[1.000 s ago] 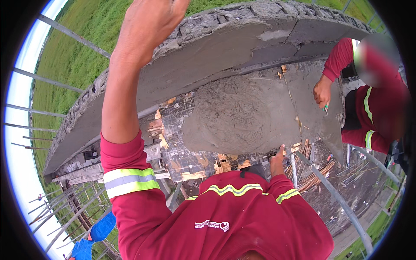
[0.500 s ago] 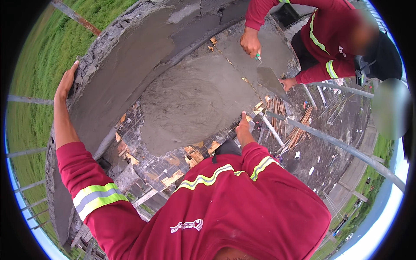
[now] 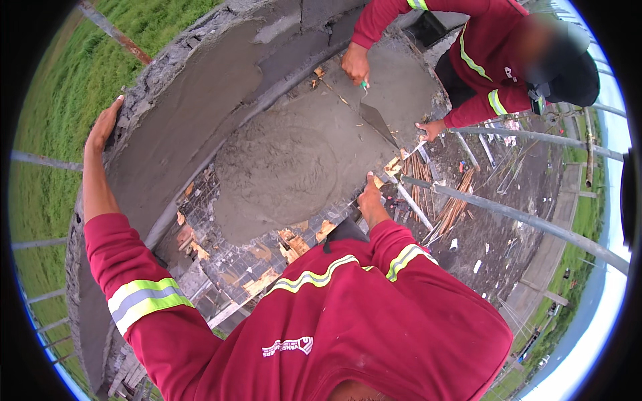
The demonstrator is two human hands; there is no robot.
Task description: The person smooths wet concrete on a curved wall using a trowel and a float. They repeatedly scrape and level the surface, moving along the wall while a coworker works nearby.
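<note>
Though grassy beyond, uneven mortar (image 3: 277,164) beside the wall (image 3: 184,90) — left hand (image 3: 105,124) atop, right hand (image 3: 370,198) opposite, grips unclear.

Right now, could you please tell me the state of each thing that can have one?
Curved wall: patchily coated, top edge rough
Mortar: spread, surface uneven
Board: partly covered, edge splintered
Trowel: held in a co-worker's hand
Left hand: open, against the wall's top edge
Right hand: at the board's edge, grip unclear

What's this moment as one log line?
Left hand: on top of wall | right hand: at edge of board | co-worker's hand: holding trowel over grey mortar
</note>
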